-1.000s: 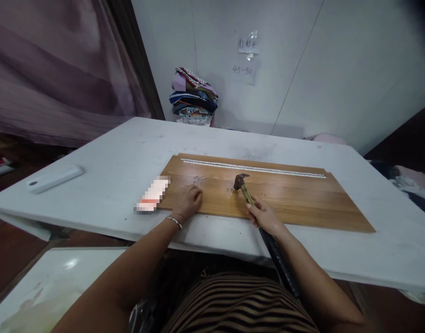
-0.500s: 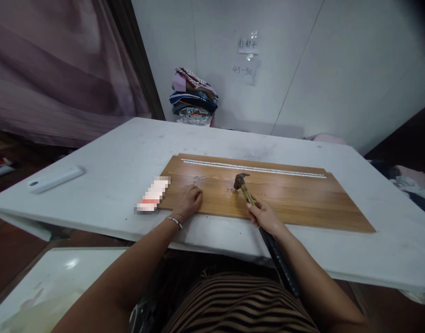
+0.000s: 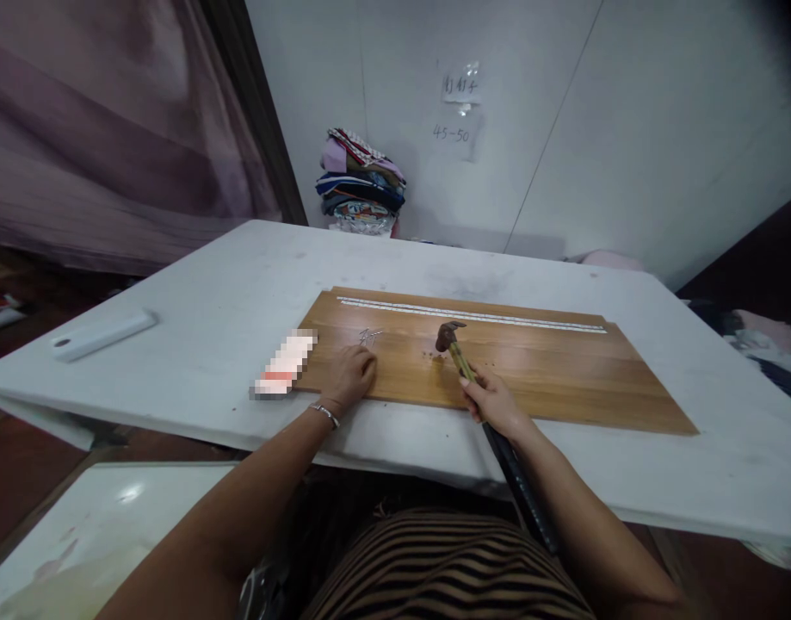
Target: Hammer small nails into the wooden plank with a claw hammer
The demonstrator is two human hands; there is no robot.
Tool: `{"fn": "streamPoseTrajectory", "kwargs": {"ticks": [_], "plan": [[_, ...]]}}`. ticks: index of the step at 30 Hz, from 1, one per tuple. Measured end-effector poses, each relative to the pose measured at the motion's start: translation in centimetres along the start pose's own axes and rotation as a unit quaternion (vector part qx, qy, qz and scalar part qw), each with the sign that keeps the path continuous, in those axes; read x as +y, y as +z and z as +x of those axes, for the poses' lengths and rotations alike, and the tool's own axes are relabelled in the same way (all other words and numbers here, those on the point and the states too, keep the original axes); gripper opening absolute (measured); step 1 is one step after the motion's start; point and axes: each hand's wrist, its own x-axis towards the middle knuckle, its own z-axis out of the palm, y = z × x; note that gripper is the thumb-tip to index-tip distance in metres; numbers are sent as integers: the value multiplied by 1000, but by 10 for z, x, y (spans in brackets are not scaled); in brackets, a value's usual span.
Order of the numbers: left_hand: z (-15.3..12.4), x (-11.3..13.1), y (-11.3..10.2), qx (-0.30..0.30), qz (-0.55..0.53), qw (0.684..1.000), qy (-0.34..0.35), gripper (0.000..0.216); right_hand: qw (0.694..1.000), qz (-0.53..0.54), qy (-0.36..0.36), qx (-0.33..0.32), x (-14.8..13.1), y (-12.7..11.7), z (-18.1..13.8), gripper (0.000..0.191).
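A wooden board [image 3: 563, 370] lies flat on the white table. My right hand [image 3: 495, 403] grips a claw hammer [image 3: 460, 357] high on its handle, near the head. The hammer's rusty head hangs over the middle of the board, and the long black handle end points back toward my body. On the left part of the board rests my left hand [image 3: 351, 375], its fingers curled; whether anything is inside them is hidden. Several loose nails [image 3: 369, 337] lie just beyond its fingertips. Small nail heads or marks [image 3: 434, 355] dot the board close to the hammer head.
Two pale strips [image 3: 466, 315] run along the board's far edge. A blurred-out phone-like object [image 3: 285, 364] sits at its left end. A white handle-shaped object [image 3: 104, 334] lies on the table's left side. Folded clothes [image 3: 361, 182] are stacked by the wall, behind the table [image 3: 194, 301].
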Motion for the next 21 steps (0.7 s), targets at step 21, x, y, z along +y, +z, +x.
{"fn": "streamPoseTrajectory", "kwargs": {"ticks": [21], "plan": [[0,0,-1,-3,7,1000,0,17,1000,-5,8,2,5,0,-1,59]]}}
